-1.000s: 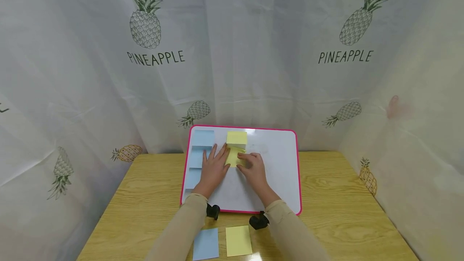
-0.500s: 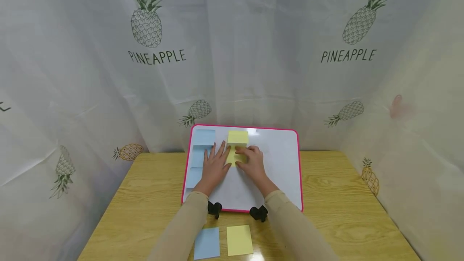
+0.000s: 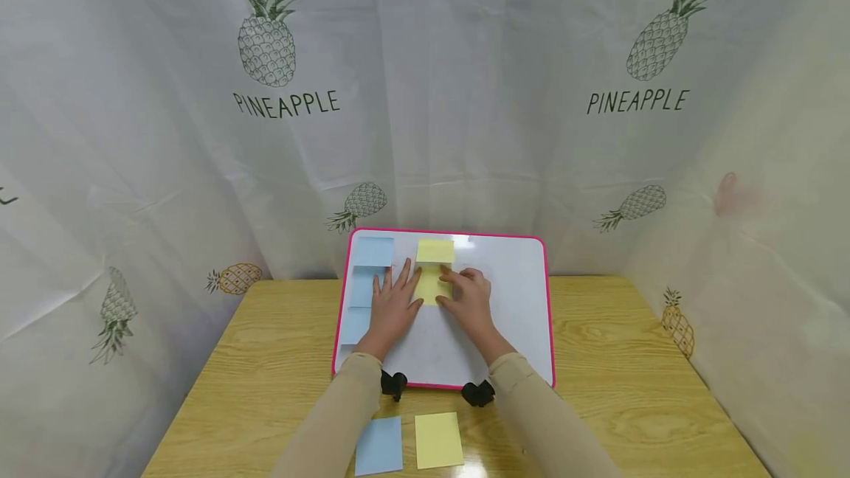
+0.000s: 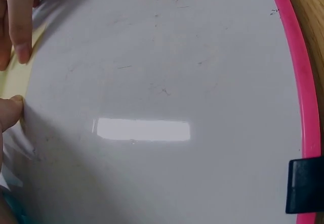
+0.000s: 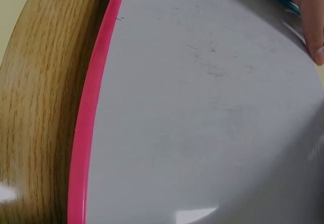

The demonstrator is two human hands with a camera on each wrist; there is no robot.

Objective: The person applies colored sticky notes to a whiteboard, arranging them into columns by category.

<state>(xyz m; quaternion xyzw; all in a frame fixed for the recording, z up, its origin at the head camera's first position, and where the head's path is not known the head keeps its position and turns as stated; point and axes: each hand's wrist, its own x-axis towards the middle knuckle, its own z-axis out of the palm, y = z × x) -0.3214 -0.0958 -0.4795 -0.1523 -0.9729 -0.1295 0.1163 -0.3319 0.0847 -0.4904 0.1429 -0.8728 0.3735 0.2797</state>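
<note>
My left hand [image 3: 392, 308] lies on the whiteboard [image 3: 511, 301] with its fingers spread over the blue sticky notes [image 3: 361, 286]. Its thumb and index fingertip touch the left side of a yellow sticky note [image 3: 430, 286]. Bent over that note's right side is my right hand [image 3: 471, 301], its thumb and index tips apart on the paper. Another yellow sticky note [image 3: 434, 251] is just above, its lower part lifting. In the left wrist view, fingertips rest at both sides of the yellow paper [image 4: 17, 77]. The right wrist view catches only a fingertip [image 5: 315, 47] beside the note.
A pink rim [image 3: 547, 301] frames the board, which stands on a wooden table [image 3: 617, 360]. A blue sticky pad [image 3: 378, 446] and a yellow sticky pad [image 3: 438, 440] lie in front. Behind hangs a pineapple-print curtain [image 3: 451, 139].
The lower yellow note's raised top edge now lies flatter. My right hand's fingers slid left across it, then back to its right side. My left hand stays in place.
</note>
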